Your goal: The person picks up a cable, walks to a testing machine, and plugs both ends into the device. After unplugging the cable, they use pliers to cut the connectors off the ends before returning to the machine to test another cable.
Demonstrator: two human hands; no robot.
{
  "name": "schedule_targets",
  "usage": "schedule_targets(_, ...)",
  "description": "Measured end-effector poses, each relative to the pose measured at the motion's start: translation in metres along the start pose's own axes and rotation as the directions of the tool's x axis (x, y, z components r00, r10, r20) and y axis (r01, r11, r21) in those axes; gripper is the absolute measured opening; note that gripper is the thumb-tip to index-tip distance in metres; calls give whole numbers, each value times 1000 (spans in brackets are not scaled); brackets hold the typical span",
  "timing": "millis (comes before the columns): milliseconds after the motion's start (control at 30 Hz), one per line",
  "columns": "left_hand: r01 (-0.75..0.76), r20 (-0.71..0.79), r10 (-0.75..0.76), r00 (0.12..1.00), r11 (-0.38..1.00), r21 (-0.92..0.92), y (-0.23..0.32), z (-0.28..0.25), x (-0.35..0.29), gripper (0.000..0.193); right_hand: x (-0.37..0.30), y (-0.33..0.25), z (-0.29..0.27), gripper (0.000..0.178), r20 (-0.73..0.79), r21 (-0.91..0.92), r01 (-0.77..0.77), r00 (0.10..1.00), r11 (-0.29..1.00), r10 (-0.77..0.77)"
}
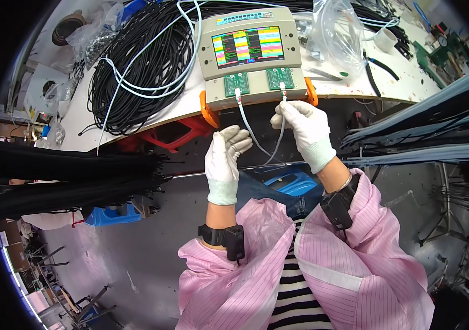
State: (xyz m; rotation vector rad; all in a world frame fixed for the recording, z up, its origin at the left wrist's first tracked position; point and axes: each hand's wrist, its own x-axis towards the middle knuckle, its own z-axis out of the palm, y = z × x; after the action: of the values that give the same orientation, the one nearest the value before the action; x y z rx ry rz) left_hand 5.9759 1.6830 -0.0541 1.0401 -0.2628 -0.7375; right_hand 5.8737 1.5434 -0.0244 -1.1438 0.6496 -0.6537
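A beige cable tester (248,47) with a lit, colour-banded screen stands at the table's front edge. Two green circuit boards, the left board (229,84) and the right board (273,78), sit on its front ledge. A light grey cable (247,125) hangs in a loop, its white plug (238,93) at the left board and another white plug (282,86) at the right one. My gloved right hand (307,131) pinches the cable just below the right plug. My gloved left hand (224,162) is raised left of the loop, fingers apart and holding nothing.
Orange clamps (208,110) flank the tester. A big coil of black cable (135,71) covers the table's left. Pliers (374,74) and a clear plastic bag (336,38) lie to the right. Hanging cable bundles (80,179) project at both sides; a blue stool (292,183) stands below.
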Motion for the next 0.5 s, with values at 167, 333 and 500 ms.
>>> schedule_targets(167, 3, 10, -3, 1000, 1000, 9, -1, -5, -1, 52, 3, -3, 3, 26, -24, 38, -17, 1000, 999, 18)
schedule_targets(333, 8, -3, -8, 1000, 1000, 3, -3, -7, -2, 51, 5, -2, 4, 25, -29, 48, -15, 999, 999, 16)
schedule_targets(500, 11, -37, -12, 999, 1000, -12, -3, -7, -2, 48, 8, 1, 4, 26, -38, 67, -8, 999, 998, 10)
